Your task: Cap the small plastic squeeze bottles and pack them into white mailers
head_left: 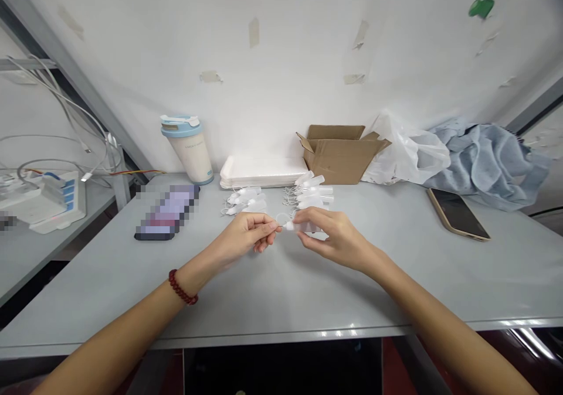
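Observation:
Both hands meet over the middle of the grey table [272,289]. My right hand [329,237] pinches a small clear plastic bottle with a white cap [303,225]. My left hand [248,237], with a red bead bracelet on its wrist, pinches a thin clear loop [280,219] at the bottle's cap end. Just behind the hands lie two heaps of the same small bottles, one on the left [244,201] and one on the right [310,193].
At the back stand a blue-lidded cup [187,147], a stack of white trays [259,172], an open cardboard box [341,152], a plastic bag [407,152] and blue cloth [488,157]. A phone [168,212] lies on the left and another phone [457,213] on the right. Cables and a power strip [48,196] sit far left.

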Tool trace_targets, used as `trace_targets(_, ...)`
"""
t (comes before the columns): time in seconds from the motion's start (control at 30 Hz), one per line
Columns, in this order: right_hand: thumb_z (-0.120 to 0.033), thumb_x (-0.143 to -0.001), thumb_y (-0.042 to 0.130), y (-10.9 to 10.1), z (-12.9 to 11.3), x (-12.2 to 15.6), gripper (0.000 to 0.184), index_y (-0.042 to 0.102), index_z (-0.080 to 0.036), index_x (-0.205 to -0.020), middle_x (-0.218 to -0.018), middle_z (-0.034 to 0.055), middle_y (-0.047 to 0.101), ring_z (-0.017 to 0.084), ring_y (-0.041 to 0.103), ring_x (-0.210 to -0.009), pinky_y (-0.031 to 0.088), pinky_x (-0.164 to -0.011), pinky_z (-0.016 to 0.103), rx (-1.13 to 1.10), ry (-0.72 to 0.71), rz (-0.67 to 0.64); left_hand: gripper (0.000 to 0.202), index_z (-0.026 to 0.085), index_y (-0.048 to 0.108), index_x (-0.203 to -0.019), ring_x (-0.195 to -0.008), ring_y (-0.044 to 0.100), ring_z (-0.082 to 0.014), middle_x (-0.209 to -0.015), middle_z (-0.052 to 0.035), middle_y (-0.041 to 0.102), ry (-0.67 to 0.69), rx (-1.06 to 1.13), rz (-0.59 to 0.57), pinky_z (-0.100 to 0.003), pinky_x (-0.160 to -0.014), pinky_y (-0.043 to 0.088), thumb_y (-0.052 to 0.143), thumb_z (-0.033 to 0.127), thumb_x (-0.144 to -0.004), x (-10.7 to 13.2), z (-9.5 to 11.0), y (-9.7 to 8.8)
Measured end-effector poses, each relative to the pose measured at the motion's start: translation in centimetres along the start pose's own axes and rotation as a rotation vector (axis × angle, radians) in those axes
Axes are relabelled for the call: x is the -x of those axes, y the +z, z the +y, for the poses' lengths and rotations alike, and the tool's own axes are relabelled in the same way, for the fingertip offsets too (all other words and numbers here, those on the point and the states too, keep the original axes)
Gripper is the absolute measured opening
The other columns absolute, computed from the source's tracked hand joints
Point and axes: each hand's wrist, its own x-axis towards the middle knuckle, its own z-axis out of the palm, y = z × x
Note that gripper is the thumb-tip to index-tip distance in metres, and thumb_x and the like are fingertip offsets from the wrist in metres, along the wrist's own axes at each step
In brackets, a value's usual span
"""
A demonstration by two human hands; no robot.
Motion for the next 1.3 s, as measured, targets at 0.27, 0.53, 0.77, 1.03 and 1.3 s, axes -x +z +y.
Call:
trace_targets(0.27, -0.012, -0.086, 0.048, 1.1, 0.6, 0.1, 0.011, 0.054, -0.017, -0.094, -0.088, 0.0074, 0.064, 0.017, 0.061, -0.078, 0.050, -0.066, 0.029, -0.021, -0.030, 0.045, 0.025, 0.013, 0.057, -0.068, -0.045, 0.043, -0.0066, -0.055, 0.0039, 0.050, 0.009, -0.042, 0.018, -0.023, -0.049, 0.035, 0.055, 0.034, -0.081, 0.1, 0.1, 0.6)
trace_targets(0.53, -0.014, -0.086, 0.047, 2.6, 0.8, 0.4, 0.010, 0.053, -0.018, -0.092, -0.084, 0.0076, 0.066, 0.017, 0.063, -0.074, 0.051, -0.062, 0.030, -0.019, -0.016, 0.111, 0.029, 0.014, 0.053, -0.065, -0.045, 0.042, -0.0066, -0.056, 0.0037, 0.049, 0.012, -0.081, 0.036, -0.023, -0.049, 0.034, 0.053, 0.038, -0.082, 0.0, -0.7, 0.7)
trace_targets(0.77, -0.017, -0.087, 0.047, 2.9, 1.0, 0.5, 0.009, 0.054, -0.018, -0.092, -0.085, 0.0080, 0.067, 0.018, 0.064, -0.075, 0.052, -0.063, 0.030, -0.026, 0.012, 0.115, 0.029, 0.015, 0.053, -0.066, -0.046, 0.043, -0.0069, -0.057, 0.0030, 0.051, 0.023, -0.127, 0.065, -0.022, -0.048, 0.034, 0.052, 0.039, -0.082, -0.1, -0.9, 1.0)
trace_targets(1.03, -0.021, -0.086, 0.053, 2.1, 0.9, 0.0, 0.008, 0.056, -0.018, -0.093, -0.079, 0.0058, 0.068, 0.015, 0.062, -0.066, 0.049, -0.059, 0.026, -0.037, 0.041, 0.114, 0.031, 0.012, 0.062, -0.077, -0.048, 0.047, -0.0086, -0.062, -0.0001, 0.057, 0.028, -0.089, 0.021, -0.022, -0.048, 0.036, 0.050, 0.040, -0.083, -0.3, 0.2, -0.3)
trace_targets(1.3, -0.022, -0.087, 0.050, 2.5, 0.5, 0.1, 0.009, 0.055, -0.018, -0.094, -0.082, 0.0060, 0.068, 0.015, 0.063, -0.069, 0.050, -0.061, 0.027, -0.052, 0.027, 0.079, 0.026, 0.014, 0.061, -0.074, -0.050, 0.049, -0.0095, -0.063, -0.0002, 0.059, 0.007, -0.250, 0.029, -0.022, -0.049, 0.037, 0.057, 0.039, -0.078, 0.0, 0.5, -0.3)
